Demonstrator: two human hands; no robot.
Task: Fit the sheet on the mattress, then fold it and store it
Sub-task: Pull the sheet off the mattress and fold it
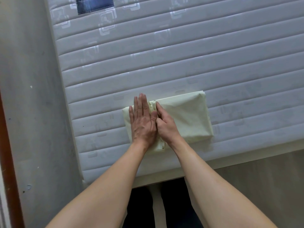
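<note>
I stand at the near edge of the bare quilted mattress (181,55), looking straight down at it, my dark trouser legs (141,209) showing below the bed's edge. The pale yellow sheet (187,117) lies folded into a thick rectangle on the mattress, close to the near edge and somewhat left of the middle of what I see. My left hand (142,122) lies flat on the left part of the sheet, fingers straight and together, palm pressing the cloth down. My right hand (165,124) sits just beside it, touching it at the thumb, with its fingers curled and pinching a bunched ridge of fabric that runs between my hands; the forefinger reaches along that ridge toward the far edge of the fold. A small loose end of the sheet pokes out toward me between my wrists. The right part of the sheet lies smooth, with rounded folded edges. To my left a grey floor (32,96) runs along the mattress side, with a reddish-brown strip (8,145) at the frame's edge. A dark blue patch (95,4) sits on the mattress at the far end.
</note>
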